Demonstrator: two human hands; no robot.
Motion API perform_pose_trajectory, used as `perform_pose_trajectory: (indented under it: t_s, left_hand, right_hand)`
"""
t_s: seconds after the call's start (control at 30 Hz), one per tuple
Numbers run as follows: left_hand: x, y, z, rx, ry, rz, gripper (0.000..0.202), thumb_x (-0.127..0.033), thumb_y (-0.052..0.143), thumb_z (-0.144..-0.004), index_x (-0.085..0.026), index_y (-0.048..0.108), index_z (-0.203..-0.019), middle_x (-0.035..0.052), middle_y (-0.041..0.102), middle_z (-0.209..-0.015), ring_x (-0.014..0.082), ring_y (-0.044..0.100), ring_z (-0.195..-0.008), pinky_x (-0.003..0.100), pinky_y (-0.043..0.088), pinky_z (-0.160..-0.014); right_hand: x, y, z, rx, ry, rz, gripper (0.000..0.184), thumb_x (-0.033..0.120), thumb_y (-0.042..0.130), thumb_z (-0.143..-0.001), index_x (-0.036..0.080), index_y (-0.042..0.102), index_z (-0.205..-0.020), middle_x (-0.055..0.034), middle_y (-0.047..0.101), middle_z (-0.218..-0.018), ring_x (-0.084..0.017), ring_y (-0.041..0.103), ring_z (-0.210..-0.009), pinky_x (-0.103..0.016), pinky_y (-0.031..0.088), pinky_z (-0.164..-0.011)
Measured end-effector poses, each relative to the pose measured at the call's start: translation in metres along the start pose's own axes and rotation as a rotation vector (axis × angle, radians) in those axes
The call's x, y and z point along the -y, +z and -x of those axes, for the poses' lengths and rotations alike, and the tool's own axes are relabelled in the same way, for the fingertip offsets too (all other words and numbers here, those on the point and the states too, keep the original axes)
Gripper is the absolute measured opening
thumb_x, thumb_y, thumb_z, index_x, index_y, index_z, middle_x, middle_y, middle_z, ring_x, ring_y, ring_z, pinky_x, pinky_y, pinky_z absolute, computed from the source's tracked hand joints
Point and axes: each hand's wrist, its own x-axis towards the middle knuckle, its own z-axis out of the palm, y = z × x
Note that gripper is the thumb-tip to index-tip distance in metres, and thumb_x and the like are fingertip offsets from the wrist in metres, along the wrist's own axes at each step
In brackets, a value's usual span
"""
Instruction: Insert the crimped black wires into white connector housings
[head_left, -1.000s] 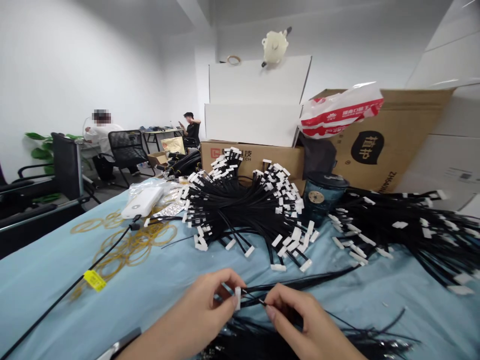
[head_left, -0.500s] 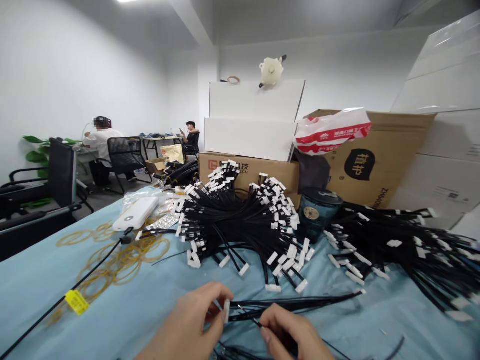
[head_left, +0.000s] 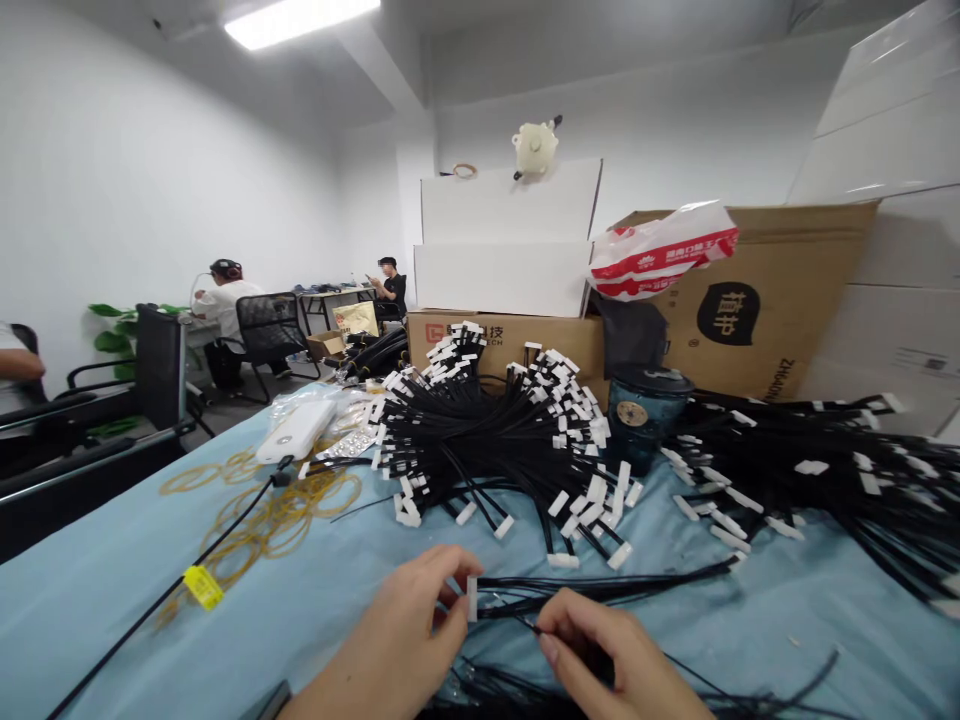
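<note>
Between thumb and fingers, my left hand [head_left: 420, 625] grips a white connector [head_left: 472, 599] at the end of a bundle of thin black wires [head_left: 637, 588]. The bundle stretches right across the cloth to another white end piece [head_left: 738, 562]. Close by, my right hand [head_left: 600, 650] pinches a single thin black wire [head_left: 527, 625], its tip pointing toward the connector. More loose black wires [head_left: 495, 685] lie below and between my hands. Ahead sits a large heap of black cables [head_left: 480, 440] with white connectors.
A second cable pile [head_left: 795, 470] lies at right, beside a dark lidded cup [head_left: 646, 410]. Yellow rubber bands [head_left: 300, 515], a white power bank [head_left: 296, 432] and a black cable with a yellow tag [head_left: 202, 587] are at left. Cardboard boxes [head_left: 517, 335] stand behind. People sit in the background.
The camera view has shifted, so the scene sits slightly further right and a person's arm appears at far left. Both hands keep nearly the same hold on the connector and the wire.
</note>
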Motion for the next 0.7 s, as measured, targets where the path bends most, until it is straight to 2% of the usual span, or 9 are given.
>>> perform_pose_trajectory:
  t_s: [0.17, 0.53, 0.7]
  left_hand:
    - [-0.003, 0.0, 0.0, 0.008, -0.063, 0.022, 0.02, -0.018, 0.046, -0.08, -0.016, 0.063, -0.09, 0.0027, 0.067, -0.079, 0.0161, 0.061, -0.071, 0.024, 0.044, -0.062]
    - [-0.003, 0.001, 0.002, 0.021, -0.065, -0.055, 0.019, -0.013, 0.046, -0.077, -0.015, 0.061, -0.088, 0.0021, 0.065, -0.076, 0.014, 0.059, -0.067, 0.022, 0.043, -0.061]
    - [-0.005, -0.001, 0.003, 0.056, -0.049, -0.045, 0.02, -0.013, 0.044, -0.077, -0.016, 0.059, -0.089, 0.0023, 0.065, -0.079, 0.0151, 0.06, -0.071, 0.022, 0.043, -0.063]
  right_hand:
    - [-0.006, 0.003, 0.0, -0.026, 0.012, -0.035, 0.027, 0.043, 0.04, -0.082, 0.019, 0.045, -0.071, 0.0029, 0.036, -0.06, -0.012, 0.034, -0.057, -0.024, 0.028, -0.053]
    - [-0.015, 0.004, -0.004, -0.001, 0.014, -0.068, 0.025, 0.042, 0.045, -0.079, 0.019, 0.047, -0.072, 0.0032, 0.039, -0.058, -0.011, 0.036, -0.055, -0.023, 0.028, -0.052]
    - [-0.015, 0.003, -0.004, 0.013, 0.003, -0.061, 0.023, 0.041, 0.046, -0.078, 0.018, 0.046, -0.071, 0.0032, 0.039, -0.057, -0.011, 0.035, -0.054, -0.023, 0.027, -0.051]
